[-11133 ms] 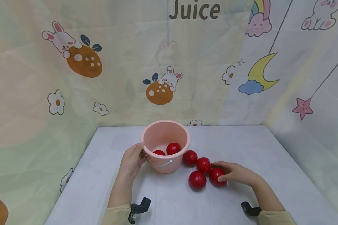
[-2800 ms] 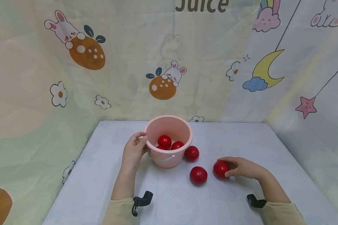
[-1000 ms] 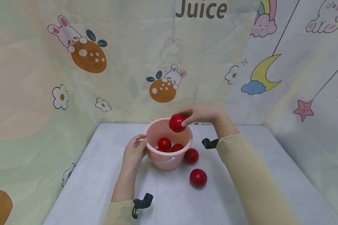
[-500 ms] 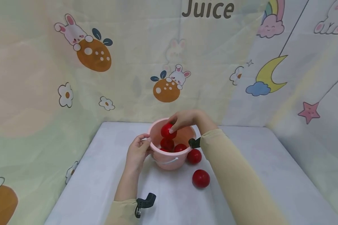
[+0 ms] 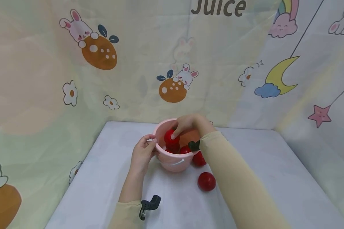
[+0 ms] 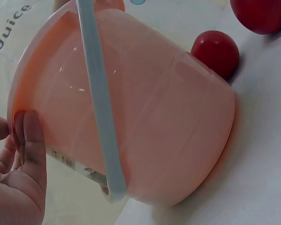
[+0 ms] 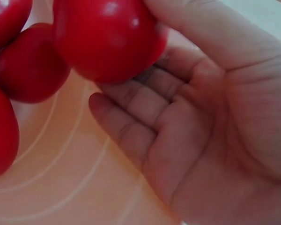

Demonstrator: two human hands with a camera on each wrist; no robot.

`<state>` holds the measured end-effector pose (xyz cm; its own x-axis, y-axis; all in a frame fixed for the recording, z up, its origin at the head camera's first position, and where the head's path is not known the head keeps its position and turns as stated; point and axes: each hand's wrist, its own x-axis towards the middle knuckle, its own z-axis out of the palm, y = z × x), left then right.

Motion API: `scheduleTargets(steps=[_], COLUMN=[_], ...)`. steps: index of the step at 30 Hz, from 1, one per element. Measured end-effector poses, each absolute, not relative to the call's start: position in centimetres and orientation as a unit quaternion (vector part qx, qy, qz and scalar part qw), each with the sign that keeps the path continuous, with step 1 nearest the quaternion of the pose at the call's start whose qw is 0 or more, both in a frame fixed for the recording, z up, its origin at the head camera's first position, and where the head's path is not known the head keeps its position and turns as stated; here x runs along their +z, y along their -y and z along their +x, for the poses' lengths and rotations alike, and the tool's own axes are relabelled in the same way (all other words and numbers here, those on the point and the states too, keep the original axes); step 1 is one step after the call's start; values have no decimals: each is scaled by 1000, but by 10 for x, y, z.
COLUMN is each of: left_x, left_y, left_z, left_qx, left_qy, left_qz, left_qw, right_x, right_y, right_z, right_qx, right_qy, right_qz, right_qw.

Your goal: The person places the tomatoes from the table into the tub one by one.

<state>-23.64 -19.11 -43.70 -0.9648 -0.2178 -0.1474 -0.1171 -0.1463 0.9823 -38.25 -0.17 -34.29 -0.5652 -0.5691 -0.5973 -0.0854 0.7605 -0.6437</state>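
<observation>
right hand (image 5: 189, 124) — fingers curled round a red ball (image 5: 169, 136), held inside the pink bucket (image 5: 172, 162) at frame centre. left hand (image 5: 141, 152) grips the bucket's left rim. two loose balls (image 5: 206, 181) lie lower right of the bucket — on the table (image 5: 103, 178).

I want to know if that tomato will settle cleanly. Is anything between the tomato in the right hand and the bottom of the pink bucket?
Yes. The tomato held by the right hand is inside the bucket, but other tomatoes lie directly below, covering much of the floor.
</observation>
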Motion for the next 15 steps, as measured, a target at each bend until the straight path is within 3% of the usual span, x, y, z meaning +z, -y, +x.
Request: scheduleTargets(steps=[15], left_x=[-435], left_y=[189], left_z=[-237], left_qx=[-751], left_qy=[646], left_qz=[132], left_qw=[37], right_x=[-350], right_y=[9], right_z=[-383], right_qx=[-301], right_qy=[-826], right_qz=[-226], right_qw=[420])
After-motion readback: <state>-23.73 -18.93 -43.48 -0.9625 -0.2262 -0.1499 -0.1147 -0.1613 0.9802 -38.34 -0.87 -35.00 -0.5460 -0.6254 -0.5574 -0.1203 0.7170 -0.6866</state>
